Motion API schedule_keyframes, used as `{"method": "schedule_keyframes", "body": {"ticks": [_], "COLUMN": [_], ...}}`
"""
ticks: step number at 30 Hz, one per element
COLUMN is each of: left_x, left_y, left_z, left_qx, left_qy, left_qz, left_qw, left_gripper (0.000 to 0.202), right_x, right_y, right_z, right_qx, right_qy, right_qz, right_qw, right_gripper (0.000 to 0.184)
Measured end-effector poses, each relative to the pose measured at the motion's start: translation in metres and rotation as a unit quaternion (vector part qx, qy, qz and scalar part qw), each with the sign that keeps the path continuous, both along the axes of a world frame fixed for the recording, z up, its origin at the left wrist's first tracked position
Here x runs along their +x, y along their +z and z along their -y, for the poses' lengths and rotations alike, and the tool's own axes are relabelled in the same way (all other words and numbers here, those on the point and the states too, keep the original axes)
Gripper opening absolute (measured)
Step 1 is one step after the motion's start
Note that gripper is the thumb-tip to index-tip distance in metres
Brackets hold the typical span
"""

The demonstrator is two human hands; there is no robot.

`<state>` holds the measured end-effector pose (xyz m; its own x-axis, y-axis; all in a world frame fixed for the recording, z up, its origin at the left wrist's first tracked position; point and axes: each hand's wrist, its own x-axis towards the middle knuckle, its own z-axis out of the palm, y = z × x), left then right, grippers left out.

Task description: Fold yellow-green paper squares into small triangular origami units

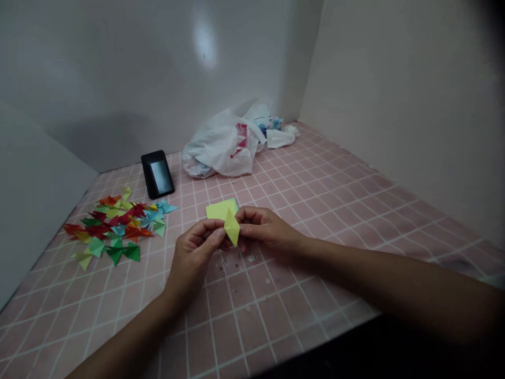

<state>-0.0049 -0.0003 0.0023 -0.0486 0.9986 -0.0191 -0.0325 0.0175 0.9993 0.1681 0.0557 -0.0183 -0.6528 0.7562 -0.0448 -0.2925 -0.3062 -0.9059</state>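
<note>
Between my two hands is a piece of yellow origami paper [232, 228], folded into a narrow diamond and held upright above the table. My left hand [199, 247] pinches its left edge between thumb and fingers. On the other side, my right hand [262, 229] grips the right edge in the same way; some fingertips are hidden behind the paper. Just beyond the hands lies a stack of square yellow paper sheets [218, 209], with a bluish-green edge showing at its right.
A pile of folded paper butterflies [114, 221] in several colours spreads over the left of the pink tiled tabletop [315, 205]. Behind it a black device with a screen [158, 175] leans back. White plastic bags [224, 145] lie by the rear wall. Pale walls enclose the back and sides.
</note>
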Motion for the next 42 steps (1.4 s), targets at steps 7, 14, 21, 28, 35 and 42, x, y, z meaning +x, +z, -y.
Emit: {"method": "schedule_keyframes", "body": {"ticks": [7, 14, 21, 28, 35, 42], "left_x": [-0.001, 0.007, 0.006, 0.005, 0.005, -0.001], "left_y": [-0.001, 0.003, -0.002, 0.004, 0.005, -0.003], "left_z": [0.0, 0.001, 0.002, 0.001, -0.002, -0.004], "left_qx": [0.012, 0.044, 0.055, 0.034, 0.005, -0.022], "left_qy": [0.004, 0.0, -0.006, 0.009, 0.022, 0.012], "left_qz": [-0.013, -0.048, -0.096, -0.03, -0.004, -0.02], "left_qw": [1.0, 0.998, 0.994, 0.999, 1.0, 0.999], "left_gripper": [0.012, 0.027, 0.024, 0.02, 0.027, 0.014], "right_x": [-0.001, 0.001, 0.001, 0.002, 0.001, 0.002], "right_y": [0.001, 0.013, 0.015, 0.014, 0.013, 0.014], "right_z": [0.001, 0.005, 0.009, 0.008, 0.007, 0.008], "right_qx": [-0.01, 0.149, 0.246, 0.146, 0.148, 0.168], "right_qy": [-0.008, -0.1, -0.109, -0.061, -0.06, -0.06], "right_qz": [-0.004, 0.097, 0.149, 0.095, 0.075, 0.066], "right_qw": [1.0, 0.979, 0.951, 0.983, 0.984, 0.982], "right_gripper": [0.019, 0.015, 0.013, 0.013, 0.013, 0.011]}}
